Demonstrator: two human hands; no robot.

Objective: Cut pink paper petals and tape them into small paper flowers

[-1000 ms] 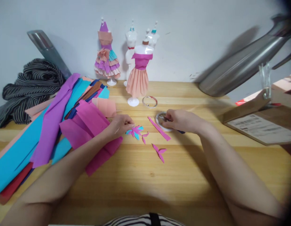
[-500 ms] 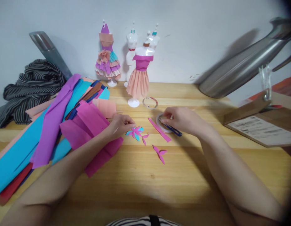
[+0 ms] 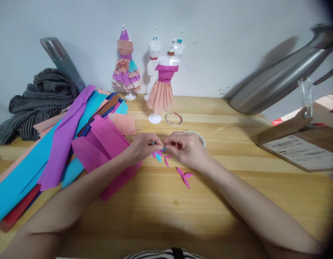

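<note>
Holding left hand (image 3: 145,148) and right hand (image 3: 188,148) nearly tip to tip, thumbs pinched against fingers, probably for fine, steady work; cannot tell whether gripping anything. Poised low over flower (image 3: 158,157) on table (image 3: 144,216). Partly hidden by fingers; pink and teal, with slim pointed petals spread in layers. Just beside: small petals (image 3: 166,161). Nearer wearer: pink sprig (image 3: 184,175), three-pointed, flat. Behind right hand: roll (image 3: 201,138), likely set within easy reach. Under left forearm: pink paper (image 3: 109,144). Farther back: mannequin (image 3: 165,75), upright.
</note>
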